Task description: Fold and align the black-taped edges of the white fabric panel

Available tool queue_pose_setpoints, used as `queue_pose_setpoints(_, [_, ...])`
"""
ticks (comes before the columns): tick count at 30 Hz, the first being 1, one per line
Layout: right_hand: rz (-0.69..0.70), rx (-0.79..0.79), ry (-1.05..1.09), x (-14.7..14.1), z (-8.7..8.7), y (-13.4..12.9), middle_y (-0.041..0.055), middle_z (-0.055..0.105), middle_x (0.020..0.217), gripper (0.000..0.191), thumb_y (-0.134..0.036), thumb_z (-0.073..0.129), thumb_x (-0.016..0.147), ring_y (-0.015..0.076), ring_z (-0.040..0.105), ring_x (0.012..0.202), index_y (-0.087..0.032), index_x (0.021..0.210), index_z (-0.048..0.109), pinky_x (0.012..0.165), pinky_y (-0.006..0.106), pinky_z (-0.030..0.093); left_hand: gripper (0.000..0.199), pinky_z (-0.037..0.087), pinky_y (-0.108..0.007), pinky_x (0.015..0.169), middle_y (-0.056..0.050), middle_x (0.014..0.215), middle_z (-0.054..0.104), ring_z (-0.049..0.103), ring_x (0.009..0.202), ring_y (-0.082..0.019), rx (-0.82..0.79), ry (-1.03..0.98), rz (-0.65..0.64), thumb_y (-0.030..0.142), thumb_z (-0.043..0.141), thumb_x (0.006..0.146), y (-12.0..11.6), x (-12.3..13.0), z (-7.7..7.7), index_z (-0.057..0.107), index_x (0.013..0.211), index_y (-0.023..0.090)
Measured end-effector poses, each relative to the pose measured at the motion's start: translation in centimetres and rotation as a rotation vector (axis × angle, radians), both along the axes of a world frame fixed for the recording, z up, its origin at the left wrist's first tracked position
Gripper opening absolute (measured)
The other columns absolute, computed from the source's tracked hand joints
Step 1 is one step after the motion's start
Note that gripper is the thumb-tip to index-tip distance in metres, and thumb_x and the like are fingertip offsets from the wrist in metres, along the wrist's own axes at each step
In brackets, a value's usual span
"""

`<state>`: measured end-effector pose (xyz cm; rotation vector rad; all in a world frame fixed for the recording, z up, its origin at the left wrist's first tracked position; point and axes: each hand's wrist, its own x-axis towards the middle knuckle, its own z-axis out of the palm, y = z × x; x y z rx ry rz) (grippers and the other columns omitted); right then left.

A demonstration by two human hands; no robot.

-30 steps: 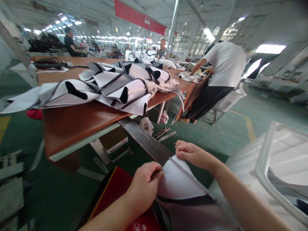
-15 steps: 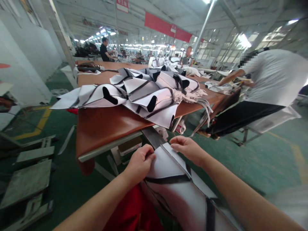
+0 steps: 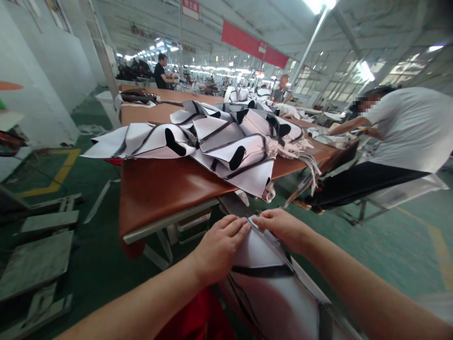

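Pinching the far end of the white piece [image 3: 256, 252], the right fingers [image 3: 264, 221] sit just beside the left fingers [image 3: 236, 227], which bend over its edge, their grip unclear. The piece extends from both toward the wearer, its black bands nearer than the fingertips. Beyond them, a pile [image 3: 219, 137] lies on the brown surface [image 3: 159, 189].

Signage check: one character legible, remaining print unreadable
Red-and-white hanging sign [image 3: 190, 9]: short row of white Chinese characters on its red part, middle one reads "三", those on either side too blurred to confirm; long red banner [image 3: 244, 39]: small pale label [image 3: 262, 47] on its face, marks illegible; carton [image 3: 194, 225] under the brown table [image 3: 166, 182]: printing too small and dark to read
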<state>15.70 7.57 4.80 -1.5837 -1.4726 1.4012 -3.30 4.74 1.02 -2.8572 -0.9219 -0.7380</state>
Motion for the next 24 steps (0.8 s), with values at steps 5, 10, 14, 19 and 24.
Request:
queue_pose_setpoints(5, [-0.036, -0.080, -0.142, -1.0, 0.6, 0.7, -0.0067, 0.035, 0.046, 0.040, -0.046, 0.071, 0.048, 0.0069, 0.030, 0.044, -0.018, 0.053, 0.043, 0.045, 0.024, 0.018, 0.050, 0.028, -0.033, 0.108, -0.009, 0.131, 0.047, 0.039, 0.119, -0.019, 0.046, 0.012, -0.025, 0.012, 0.045, 0.080, 0.5, -0.7, -0.4, 0.041, 0.130, 0.009])
queue_pose_setpoints(10, [-0.021, -0.075, -0.108, -0.8, 0.3, 0.9, -0.0067, 0.034, 0.045, 0.039, -0.047, 0.067, 0.048, 0.0067, 0.028, 0.042, -0.019, 0.051, 0.039, 0.043, 0.024, 0.015, 0.054, 0.031, -0.035, 0.104, -0.007, 0.128, 0.049, 0.039, 0.115, -0.020, -0.079, -0.080, -0.085, 0.009, 0.046, 0.073, 0.7, -0.9, 0.3, 0.043, 0.127, 0.013])
queue_pose_setpoints(14, [-0.030, -0.065, -0.154, -1.0, 0.4, 0.8, -0.0070, 0.033, 0.044, 0.034, -0.043, 0.064, 0.052, 0.0064, 0.026, 0.041, -0.019, 0.051, 0.040, 0.042, 0.024, 0.014, 0.060, 0.034, -0.035, 0.100, -0.006, 0.116, 0.053, 0.040, 0.108, -0.020, -0.227, -0.169, -0.058, 0.006, 0.046, 0.069, 0.9, -0.6, 0.8, 0.041, 0.128, 0.018])
queue_pose_setpoints(19, [-0.021, -0.057, -0.196, -0.9, 0.8, 0.8, -0.0054, 0.038, 0.046, 0.026, -0.036, 0.062, 0.055, 0.0067, 0.029, 0.043, -0.018, 0.051, 0.044, 0.043, 0.023, 0.017, 0.061, 0.040, -0.034, 0.089, -0.006, 0.105, 0.052, 0.039, 0.100, -0.022, -0.253, -0.108, 0.000, 0.010, 0.049, 0.072, 1.2, -0.1, 1.4, 0.040, 0.130, 0.021])
queue_pose_setpoints(24, [0.034, -0.076, -0.223, -0.8, 1.0, 0.9, -0.0056, 0.037, 0.046, 0.018, -0.029, 0.058, 0.055, 0.0065, 0.030, 0.044, -0.017, 0.051, 0.046, 0.044, 0.022, 0.019, 0.055, 0.039, -0.032, 0.091, -0.005, 0.106, 0.052, 0.039, 0.100, -0.021, -0.198, -0.030, -0.067, 0.010, 0.049, 0.076, 1.5, -0.6, 2.2, 0.041, 0.129, 0.021])
